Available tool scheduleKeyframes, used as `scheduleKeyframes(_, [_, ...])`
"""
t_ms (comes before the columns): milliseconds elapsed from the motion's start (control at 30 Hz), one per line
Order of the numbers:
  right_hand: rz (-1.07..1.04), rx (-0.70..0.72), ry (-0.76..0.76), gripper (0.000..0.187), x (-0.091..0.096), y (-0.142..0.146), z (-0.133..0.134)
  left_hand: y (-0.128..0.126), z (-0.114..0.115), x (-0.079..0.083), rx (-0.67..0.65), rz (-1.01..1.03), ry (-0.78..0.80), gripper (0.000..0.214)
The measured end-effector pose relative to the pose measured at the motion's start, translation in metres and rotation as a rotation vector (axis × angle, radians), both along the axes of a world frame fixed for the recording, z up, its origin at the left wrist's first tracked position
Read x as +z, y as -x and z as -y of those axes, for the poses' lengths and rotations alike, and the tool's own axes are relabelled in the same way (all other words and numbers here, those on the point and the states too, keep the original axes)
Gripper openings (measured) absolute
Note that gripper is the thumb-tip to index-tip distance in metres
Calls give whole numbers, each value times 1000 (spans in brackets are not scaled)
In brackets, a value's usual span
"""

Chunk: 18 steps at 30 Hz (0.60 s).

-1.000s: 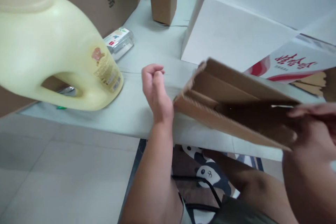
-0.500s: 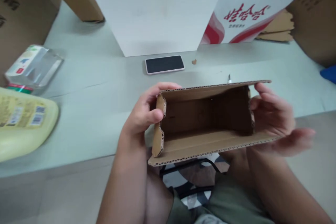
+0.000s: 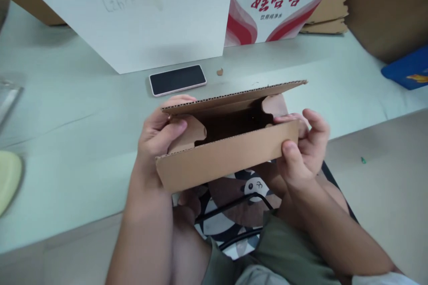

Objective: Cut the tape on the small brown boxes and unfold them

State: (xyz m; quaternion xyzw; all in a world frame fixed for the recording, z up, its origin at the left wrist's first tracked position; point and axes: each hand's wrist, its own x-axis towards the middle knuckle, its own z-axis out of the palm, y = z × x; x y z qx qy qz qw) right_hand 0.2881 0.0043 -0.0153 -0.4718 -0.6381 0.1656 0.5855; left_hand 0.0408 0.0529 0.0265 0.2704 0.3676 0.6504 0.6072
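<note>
I hold a small brown corrugated cardboard box (image 3: 227, 156) in both hands, just over the near edge of the pale green table (image 3: 67, 142). My left hand (image 3: 157, 138) grips its left end, with the fingers pressing the left side flap inward. My right hand (image 3: 304, 147) grips the right end, thumb on the front flap and fingers behind. The front flap stands up and the back flap leans over the dark opening.
A phone (image 3: 177, 80) with a black screen lies on the table behind the box. A large white carton (image 3: 133, 13), a red-and-white printed carton (image 3: 274, 4) and brown cartons (image 3: 384, 4) stand at the back. A blue packet (image 3: 406, 69) lies at the right, a yellow bottle's end (image 3: 8, 178) at the left.
The front flap has been folded up and the side flaps pushed inward. My view has shifted right, so the yellow bottle has nearly left the frame.
</note>
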Motion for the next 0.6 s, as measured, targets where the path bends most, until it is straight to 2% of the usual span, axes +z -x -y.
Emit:
scheduleKeyframes(67, [3,-35,-15,46,-2,1,0,0,0,0,-52,-166,-127,22])
scheduleKeyframes(167, [25,-96,-34,48,-4,1,-1,5,2,-2,-85,-238,-167,34])
scheduleKeyframes(267, [51,-54,-43,56,-6,-2,-4,15,3,-6,-230,-448,-241,24])
scheduleKeyframes(367, [107,-12,-28,43,-4,-5,-6,26,2,-7,-358,-605,-278,12])
scheduleKeyframes(467, [129,-29,-38,31,-2,-7,-6,33,2,0,-369,-747,-307,8])
scheduleKeyframes(600, [145,-24,-43,31,-2,-10,-6,37,3,6,-400,-850,-317,14])
